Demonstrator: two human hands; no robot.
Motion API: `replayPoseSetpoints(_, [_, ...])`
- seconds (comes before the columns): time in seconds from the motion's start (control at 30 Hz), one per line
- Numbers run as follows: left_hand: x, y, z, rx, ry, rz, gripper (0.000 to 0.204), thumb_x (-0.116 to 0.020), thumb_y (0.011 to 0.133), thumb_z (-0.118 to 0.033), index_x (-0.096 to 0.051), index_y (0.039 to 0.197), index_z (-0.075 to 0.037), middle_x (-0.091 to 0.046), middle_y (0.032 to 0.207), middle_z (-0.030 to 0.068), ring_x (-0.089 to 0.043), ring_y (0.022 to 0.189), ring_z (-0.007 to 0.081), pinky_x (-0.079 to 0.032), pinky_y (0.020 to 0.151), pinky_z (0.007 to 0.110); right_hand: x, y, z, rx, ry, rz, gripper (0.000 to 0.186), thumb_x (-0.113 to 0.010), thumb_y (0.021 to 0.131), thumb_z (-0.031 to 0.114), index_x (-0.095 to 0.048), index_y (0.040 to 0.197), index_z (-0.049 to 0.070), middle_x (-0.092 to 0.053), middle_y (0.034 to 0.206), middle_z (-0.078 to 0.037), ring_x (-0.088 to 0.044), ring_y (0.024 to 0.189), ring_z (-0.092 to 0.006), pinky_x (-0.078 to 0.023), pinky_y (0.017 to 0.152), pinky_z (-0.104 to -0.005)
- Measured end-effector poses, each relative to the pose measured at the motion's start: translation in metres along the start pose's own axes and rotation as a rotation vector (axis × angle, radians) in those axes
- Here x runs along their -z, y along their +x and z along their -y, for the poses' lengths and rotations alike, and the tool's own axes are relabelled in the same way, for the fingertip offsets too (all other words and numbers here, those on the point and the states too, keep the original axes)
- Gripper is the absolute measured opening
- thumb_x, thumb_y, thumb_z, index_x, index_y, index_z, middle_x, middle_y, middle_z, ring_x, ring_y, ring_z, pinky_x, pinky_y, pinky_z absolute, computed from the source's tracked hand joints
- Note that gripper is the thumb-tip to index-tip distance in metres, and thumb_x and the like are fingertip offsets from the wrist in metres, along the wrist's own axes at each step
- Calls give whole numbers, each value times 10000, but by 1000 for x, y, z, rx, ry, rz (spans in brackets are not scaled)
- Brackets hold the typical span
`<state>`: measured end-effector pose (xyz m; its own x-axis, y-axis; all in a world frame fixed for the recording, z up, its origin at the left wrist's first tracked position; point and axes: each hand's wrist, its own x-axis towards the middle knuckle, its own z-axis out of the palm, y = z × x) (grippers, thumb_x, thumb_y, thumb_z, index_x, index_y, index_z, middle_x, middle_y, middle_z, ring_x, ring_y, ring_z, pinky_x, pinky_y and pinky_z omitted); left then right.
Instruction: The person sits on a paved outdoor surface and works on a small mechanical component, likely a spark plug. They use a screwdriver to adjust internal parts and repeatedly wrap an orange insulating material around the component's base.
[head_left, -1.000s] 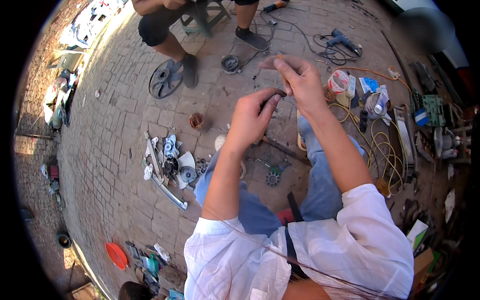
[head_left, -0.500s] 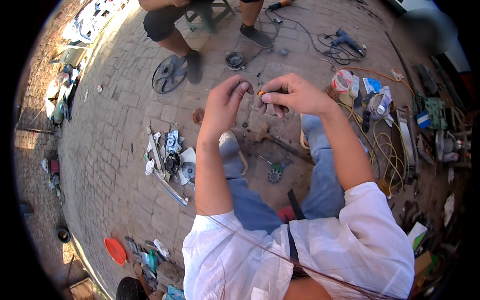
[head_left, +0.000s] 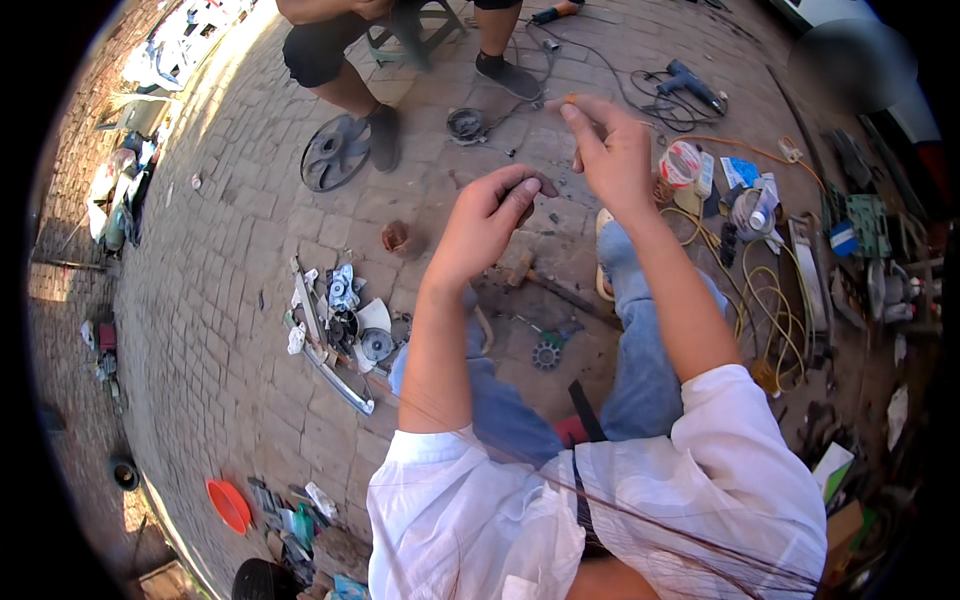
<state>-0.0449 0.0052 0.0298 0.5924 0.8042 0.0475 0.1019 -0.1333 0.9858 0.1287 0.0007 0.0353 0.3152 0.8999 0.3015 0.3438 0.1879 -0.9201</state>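
My right hand is raised ahead of me, pinching a small orange copper-coloured piece between thumb and fingertips. Lower and to its left, my left hand has its fingers curled and the thumb pressed to the index finger; whether anything sits in that pinch is too small to tell. On the paving below them lies a hammer. Between my legs are a green-handled tool and a dark toothed wheel. A reddish-brown round part stands left of my left hand.
Metal and plastic scrap is heaped at my left, near an orange basin. Ahead, another person sits on a stool beside a fan wheel and a round motor part. A blue power tool and yellow cable lie right.
My hands have parted. The right one has moved up and away with the copper-coloured piece; the left one has come slightly lower and to the right.
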Motion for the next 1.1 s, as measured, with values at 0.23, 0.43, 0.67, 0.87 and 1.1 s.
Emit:
replayPoseSetpoints(0.23, [17, 5, 17, -162, -62, -290, 198, -458, 1002, -151, -593, 959, -13, -392, 650, -64, -320, 591, 31, -247, 518, 203, 18, -2, 0, -279, 396, 828, 243, -529, 969, 225, -619, 933, 2, -636, 814, 9, -443, 537, -42, -365, 499, -189])
replayPoseSetpoints(0.43, [2, 5, 9, -58, -164, -29, 217, -455, 1000, -157, -607, 944, -14, -435, 656, -44, -360, 600, 39, -275, 533, 199, 14, 4, 7, -186, 881, 369, 279, -471, 992, 198, -606, 1103, -19, -663, 1059, -28, -368, 532, -23, -328, 488, -168])
replayPoseSetpoints(0.67, [18, 6, 8, -122, -142, -237, 223, -463, 1001, -174, -602, 933, -13, -400, 648, -63, -322, 589, 38, -244, 523, 201, 2, -2, -10, -9, 57, 496, 504, -401, 996, 448, -624, 1134, 17, -691, 998, -94, -487, 610, -87, -392, 539, -220])
replayPoseSetpoints(0.87, [10, 0, 7, -80, -157, -93, 232, -459, 1004, -173, -590, 917, -2, -458, 670, -26, -402, 585, 54, -324, 534, 208, 10, 3, 11, -335, 1004, 675, 728, -268, 968, 612, -577, 1204, -3, -641, 840, -19, -386, 522, -84, -338, 504, -206])
replayPoseSetpoints(1.1, [11, 0, 4, -167, -82, -220, 215, -467, 999, -158, -582, 901, -5, -468, 693, -27, -383, 616, 50, -308, 555, 203, 6, -13, 11, -12, 174, 624, 685, -326, 959, 608, -608, 1090, -2, -558, 716, 11, -373, 504, -72, -320, 469, -209])
